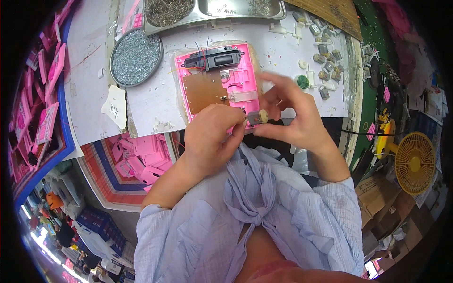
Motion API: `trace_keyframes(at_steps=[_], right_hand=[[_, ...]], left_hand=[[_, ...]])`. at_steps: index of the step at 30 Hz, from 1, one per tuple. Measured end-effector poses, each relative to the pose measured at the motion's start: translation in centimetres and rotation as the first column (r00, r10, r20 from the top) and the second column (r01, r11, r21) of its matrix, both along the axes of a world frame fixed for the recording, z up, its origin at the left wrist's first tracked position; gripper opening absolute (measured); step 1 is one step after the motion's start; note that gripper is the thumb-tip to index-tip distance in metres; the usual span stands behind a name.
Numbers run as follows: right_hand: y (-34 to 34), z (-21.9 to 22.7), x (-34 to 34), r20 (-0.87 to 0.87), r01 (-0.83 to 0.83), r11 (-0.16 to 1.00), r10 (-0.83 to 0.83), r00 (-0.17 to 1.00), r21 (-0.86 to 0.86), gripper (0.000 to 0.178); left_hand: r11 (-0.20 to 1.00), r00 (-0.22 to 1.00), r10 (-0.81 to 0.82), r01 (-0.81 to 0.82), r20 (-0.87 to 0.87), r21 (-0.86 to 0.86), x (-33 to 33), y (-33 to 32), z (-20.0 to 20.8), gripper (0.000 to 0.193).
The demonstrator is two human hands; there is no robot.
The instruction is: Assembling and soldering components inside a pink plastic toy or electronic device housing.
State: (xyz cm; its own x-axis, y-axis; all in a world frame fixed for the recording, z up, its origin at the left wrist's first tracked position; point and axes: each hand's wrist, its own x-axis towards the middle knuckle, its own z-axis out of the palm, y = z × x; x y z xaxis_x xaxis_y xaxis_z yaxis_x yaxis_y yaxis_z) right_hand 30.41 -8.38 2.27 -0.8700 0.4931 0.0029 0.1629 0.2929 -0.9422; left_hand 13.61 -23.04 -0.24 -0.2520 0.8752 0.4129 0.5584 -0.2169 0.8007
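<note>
A person's left hand (pixel 212 134), fingertips drawn together, and right hand (pixel 296 115), fingers parted, flank a small gray motor (pixel 255 118) at the near edge of an open pink casing (pixel 242 77); more motors (pixel 325 59) lie scattered across the white desk (pixel 278 49) at right.

Casing (pixel 243 78) at the near edge of the tabletop (pixel 278 49). Dish (pixel 130 85) to its left; metal tray (pixel 226 18) behind, at the far edge; motors (pixel 323 48) toward the right edge.
</note>
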Motion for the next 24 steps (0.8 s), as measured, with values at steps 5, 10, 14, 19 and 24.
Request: trace_keyframes(at_steps=[5, 10, 14, 19, 24], right_hand=[[0.5, -0.1, -0.3, -0.143, -0.124, 0.908, 0.195, 0.97, 0.399, 0.036], [0.1, -1.2, -0.4, -0.23, -0.081, 0.823, 0.25, 0.94, 0.562, 0.034], [-0.1, -1.7, -0.3, -0.255, -0.081, 0.797, 0.285, 0.924, 0.599, 0.032], [-0.1, -1.8, -0.1, -0.252, -0.079, 0.808, 0.273, 0.928, 0.584, 0.03], [0.9, -2.2, 0.4, -0.266, 0.035, 0.828, 0.138, 0.954, 0.559, 0.031]], left_hand=[[1.0, 0.989, -0.024, 0.021, 0.146, 0.019, -0.3, -0.2, 0.0, 0.03], [0.992, 0.989, -0.077, 0.089, 0.128, -0.086, -0.8, -0.5, 0.5, 0.021], [0.991, 0.996, -0.085, 0.086, 0.014, -0.101, -0.8, -0.5, 0.2, 0.027], [0.99, 0.993, -0.062, 0.073, 0.099, -0.117, -0.9, -0.7, -0.2, 0.029], [0.978, 0.968, 0.181, -0.159, 0.175, -0.134, -3.7, -0.5, -0.7, 0.034]])
